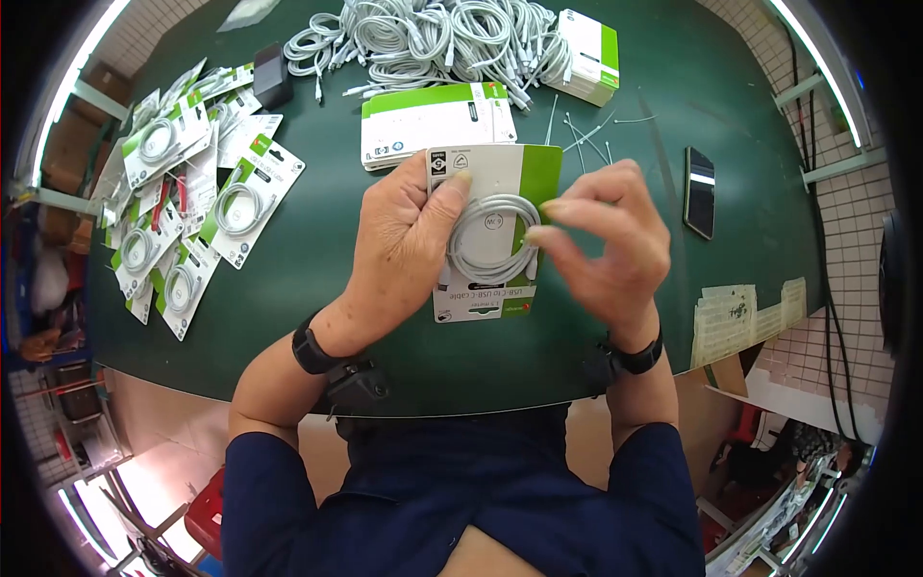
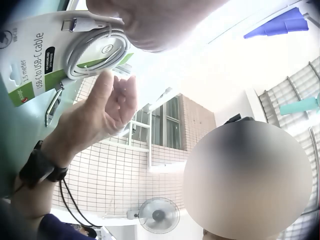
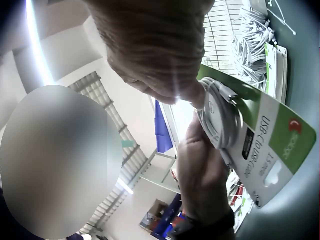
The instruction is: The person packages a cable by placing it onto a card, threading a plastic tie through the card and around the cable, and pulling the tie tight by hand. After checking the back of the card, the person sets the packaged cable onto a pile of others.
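Note:
My left hand grips a white and green cable card by its left side, thumb lying on the front. A coiled white cable rests on the card, whose printing is upside down in the head view. At the coil's right side is my right hand, thumb and forefinger curved with a gap between their tips. The left wrist view shows the right hand beside the coil, its thumb tip close to the card. Whether it touches a tie there cannot be told.
Carded cables lie scattered at the left near a dark block. Behind the hands are stacked cards, a heap of loose white cables and a card stack. Thin ties and a phone lie at the right.

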A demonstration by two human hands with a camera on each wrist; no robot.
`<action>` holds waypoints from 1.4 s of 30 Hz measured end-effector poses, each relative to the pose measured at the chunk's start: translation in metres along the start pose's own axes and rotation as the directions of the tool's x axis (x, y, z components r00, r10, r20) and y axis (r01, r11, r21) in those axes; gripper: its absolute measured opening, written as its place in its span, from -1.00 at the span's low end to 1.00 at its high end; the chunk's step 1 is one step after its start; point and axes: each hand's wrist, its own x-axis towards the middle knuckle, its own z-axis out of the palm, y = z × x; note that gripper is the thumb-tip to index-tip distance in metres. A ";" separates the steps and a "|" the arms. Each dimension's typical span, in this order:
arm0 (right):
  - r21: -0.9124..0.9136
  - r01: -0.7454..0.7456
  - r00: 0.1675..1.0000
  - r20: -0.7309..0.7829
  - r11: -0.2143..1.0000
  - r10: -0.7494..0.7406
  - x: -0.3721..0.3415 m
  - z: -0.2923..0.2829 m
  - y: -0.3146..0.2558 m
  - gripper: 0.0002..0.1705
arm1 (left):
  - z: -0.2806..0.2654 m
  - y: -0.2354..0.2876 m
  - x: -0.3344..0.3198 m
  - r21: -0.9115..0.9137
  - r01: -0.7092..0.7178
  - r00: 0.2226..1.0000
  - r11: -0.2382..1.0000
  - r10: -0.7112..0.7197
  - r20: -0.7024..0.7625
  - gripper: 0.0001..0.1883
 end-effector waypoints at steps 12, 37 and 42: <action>-0.232 0.111 0.993 -0.017 0.966 -0.118 -0.013 0.027 -0.005 -0.56 | 0.002 -0.007 -0.005 -0.052 0.034 0.995 0.998 -0.029 0.093 -0.73; -0.043 0.087 0.995 -0.037 0.995 -0.089 -0.013 0.034 -0.017 -0.70 | -0.008 -0.009 0.008 -0.066 0.014 0.994 0.998 -0.007 0.112 -0.63; 0.121 0.025 1.000 -0.010 0.992 -0.024 -0.019 0.037 -0.018 -0.69 | -0.007 -0.004 0.006 -0.130 0.009 0.996 0.992 0.003 0.090 -0.64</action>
